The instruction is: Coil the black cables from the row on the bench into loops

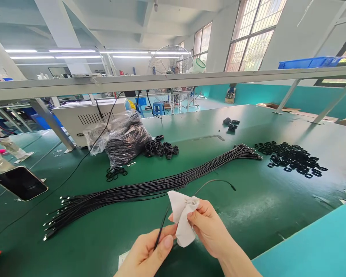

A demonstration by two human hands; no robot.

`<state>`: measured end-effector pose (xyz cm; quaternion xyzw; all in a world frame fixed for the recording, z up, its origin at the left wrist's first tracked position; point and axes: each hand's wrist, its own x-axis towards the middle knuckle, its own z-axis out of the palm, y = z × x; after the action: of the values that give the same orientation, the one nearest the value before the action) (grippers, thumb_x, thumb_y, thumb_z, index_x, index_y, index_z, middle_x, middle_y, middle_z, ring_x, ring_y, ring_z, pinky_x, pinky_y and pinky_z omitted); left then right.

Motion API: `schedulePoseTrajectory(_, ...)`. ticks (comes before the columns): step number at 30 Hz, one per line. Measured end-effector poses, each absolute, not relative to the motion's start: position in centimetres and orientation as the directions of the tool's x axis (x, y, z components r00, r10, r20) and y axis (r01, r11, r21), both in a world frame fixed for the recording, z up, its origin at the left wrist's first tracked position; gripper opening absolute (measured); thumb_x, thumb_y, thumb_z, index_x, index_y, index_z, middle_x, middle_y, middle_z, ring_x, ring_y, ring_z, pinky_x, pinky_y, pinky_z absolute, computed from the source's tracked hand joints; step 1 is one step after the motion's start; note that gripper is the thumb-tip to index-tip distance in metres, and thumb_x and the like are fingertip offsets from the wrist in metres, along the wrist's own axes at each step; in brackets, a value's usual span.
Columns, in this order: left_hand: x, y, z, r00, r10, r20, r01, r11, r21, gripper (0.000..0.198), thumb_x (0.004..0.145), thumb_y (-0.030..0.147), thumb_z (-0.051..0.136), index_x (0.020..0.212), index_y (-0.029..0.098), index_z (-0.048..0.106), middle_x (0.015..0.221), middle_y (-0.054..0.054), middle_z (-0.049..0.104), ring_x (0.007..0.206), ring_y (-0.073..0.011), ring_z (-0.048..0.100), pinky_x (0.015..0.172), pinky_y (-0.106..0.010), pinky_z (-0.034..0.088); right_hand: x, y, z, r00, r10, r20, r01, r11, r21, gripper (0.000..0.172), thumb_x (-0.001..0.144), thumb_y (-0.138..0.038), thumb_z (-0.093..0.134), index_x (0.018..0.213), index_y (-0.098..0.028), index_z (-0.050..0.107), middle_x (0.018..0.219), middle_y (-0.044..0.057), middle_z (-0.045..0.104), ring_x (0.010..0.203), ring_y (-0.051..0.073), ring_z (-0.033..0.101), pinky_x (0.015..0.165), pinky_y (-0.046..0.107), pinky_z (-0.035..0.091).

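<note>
Pinching a black cable (163,222) at near centre, the left hand (151,250) seemingly steadies it while the right hand (209,227) clasps a white cloth (186,229) folded around it, probably for close contact; the cable bundle (167,184) lies lengthwise beyond, perhaps keeping ends together; far left, a clear bag (129,140) holds dark goods; the far-right blue tray (308,63) hides its contents

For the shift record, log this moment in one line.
left hand: holds black cable | right hand: pinches white cloth around it | green table: cable bundle beyond hands
</note>
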<state>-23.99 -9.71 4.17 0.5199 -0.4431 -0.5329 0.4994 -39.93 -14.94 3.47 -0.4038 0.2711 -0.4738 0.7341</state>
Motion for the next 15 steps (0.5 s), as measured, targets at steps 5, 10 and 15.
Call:
schedulePoseTrajectory(5, -24.2, -10.0, 4.2, -0.052, -0.988, -0.148, -0.006, -0.148, 0.989, 0.036, 0.071, 0.053, 0.070, 0.070, 0.018, 0.076, 0.063, -0.006, 0.067, 0.066, -0.0189, 0.060, 0.066, -0.027, 0.050, -40.9, -15.4, 4.2, 0.357, -0.931, -0.079, 0.436, 0.240, -0.867, 0.034, 0.071, -0.049, 0.077, 0.076, -0.016, 0.071, 0.067, 0.001, 0.061, 0.056, 0.010, 0.045, 0.054, 0.021, 0.035)
schedulePoseTrajectory(10, -23.0, -9.8, 4.1, -0.033, -0.982, -0.187, 0.033, -0.188, 0.982, 0.032, 0.073, 0.047, 0.073, 0.081, 0.017, 0.076, 0.065, -0.003, 0.067, 0.066, -0.0153, 0.060, 0.067, -0.023, 0.048, -40.4, -14.5, 3.6, 0.336, -0.938, -0.089, 0.409, 0.230, -0.883, 0.037, 0.076, -0.053, 0.071, 0.080, -0.016, 0.073, 0.068, 0.002, 0.060, 0.061, 0.012, 0.045, 0.058, 0.023, 0.036)
schedulePoseTrajectory(15, -23.7, -9.8, 3.6, -0.110, -0.989, -0.096, -0.114, -0.083, 0.990, 0.034, 0.079, 0.046, 0.066, 0.064, 0.016, 0.067, 0.059, -0.001, 0.061, 0.059, -0.0116, 0.051, 0.059, -0.020, 0.042, -37.0, -12.2, 3.1, 0.423, -0.904, -0.053, 0.440, 0.256, -0.861, 0.045, 0.077, -0.059, 0.067, 0.096, -0.020, 0.075, 0.074, 0.004, 0.065, 0.059, 0.014, 0.050, 0.057, 0.025, 0.040)
